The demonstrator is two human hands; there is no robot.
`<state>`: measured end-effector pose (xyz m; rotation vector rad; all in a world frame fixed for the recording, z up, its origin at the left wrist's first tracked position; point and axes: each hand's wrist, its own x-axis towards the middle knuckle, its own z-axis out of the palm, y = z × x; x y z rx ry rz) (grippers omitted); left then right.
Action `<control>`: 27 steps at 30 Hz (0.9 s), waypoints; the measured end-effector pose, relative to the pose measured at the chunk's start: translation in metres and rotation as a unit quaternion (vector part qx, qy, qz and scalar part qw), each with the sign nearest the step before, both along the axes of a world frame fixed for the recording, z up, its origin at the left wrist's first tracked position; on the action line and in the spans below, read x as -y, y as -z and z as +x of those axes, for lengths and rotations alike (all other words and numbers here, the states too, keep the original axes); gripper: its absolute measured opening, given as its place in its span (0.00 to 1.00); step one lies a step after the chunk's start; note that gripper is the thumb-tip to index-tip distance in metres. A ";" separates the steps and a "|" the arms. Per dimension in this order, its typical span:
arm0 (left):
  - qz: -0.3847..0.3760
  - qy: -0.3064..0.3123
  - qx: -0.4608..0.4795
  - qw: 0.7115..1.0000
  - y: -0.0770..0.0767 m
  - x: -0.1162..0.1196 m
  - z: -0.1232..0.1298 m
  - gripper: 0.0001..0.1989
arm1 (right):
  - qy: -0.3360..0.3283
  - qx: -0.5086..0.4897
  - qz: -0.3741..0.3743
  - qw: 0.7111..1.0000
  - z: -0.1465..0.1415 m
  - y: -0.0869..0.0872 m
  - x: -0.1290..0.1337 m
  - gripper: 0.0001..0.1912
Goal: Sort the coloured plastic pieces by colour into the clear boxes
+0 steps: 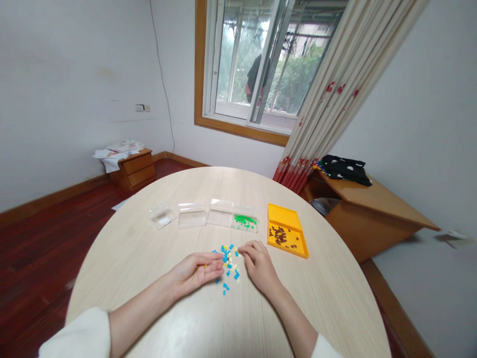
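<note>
A loose pile of small blue bricks and small yellow bricks lies on the table between my hands. On the pile's left side, my left hand is turned palm up and cupped, with a bit of yellow showing inside its curled fingers. From the right, my right hand reaches to the pile's edge, thumb and fingertips pinched together by some pale yellow pieces. Whatever is between those fingertips is too small to make out.
Beyond the pile stand clear plastic boxes, one holding green bricks. An open orange case with dark brown pieces lies at the right. The round table has a curved edge. Behind it are a window and curtain.
</note>
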<state>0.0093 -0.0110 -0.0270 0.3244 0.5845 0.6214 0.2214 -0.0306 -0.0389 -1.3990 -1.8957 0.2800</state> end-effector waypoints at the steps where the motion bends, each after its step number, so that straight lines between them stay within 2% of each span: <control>1: 0.000 -0.002 0.003 1.000 0.000 0.000 0.000 0.15 | -0.005 0.011 -0.008 1.000 -0.001 0.000 0.001 0.13; 4: -0.015 -0.006 0.018 1.000 0.001 -0.002 -0.001 0.21 | -0.010 0.027 -0.024 0.999 -0.002 0.001 0.002 0.15; 7: -0.025 -0.015 0.024 0.999 0.002 -0.005 -0.003 0.22 | 0.005 0.035 -0.023 0.999 0.001 0.001 0.002 0.14; 14: -0.076 -0.058 0.016 0.995 -0.005 -0.010 -0.009 0.09 | 0.035 0.062 -0.027 0.997 0.005 -0.003 0.001 0.08; 20: -0.078 -0.045 0.005 0.996 -0.011 -0.008 -0.007 0.09 | 0.051 0.085 -0.041 0.994 0.009 -0.007 0.000 0.07; 24: -0.073 -0.014 0.009 0.997 -0.015 -0.004 -0.005 0.17 | 0.054 0.015 -0.004 0.998 -0.003 -0.016 0.004 0.06; 27: -0.065 0.023 0.021 0.997 -0.019 0.000 -0.004 0.22 | 0.007 -0.064 0.032 0.997 -0.024 -0.027 0.016 0.06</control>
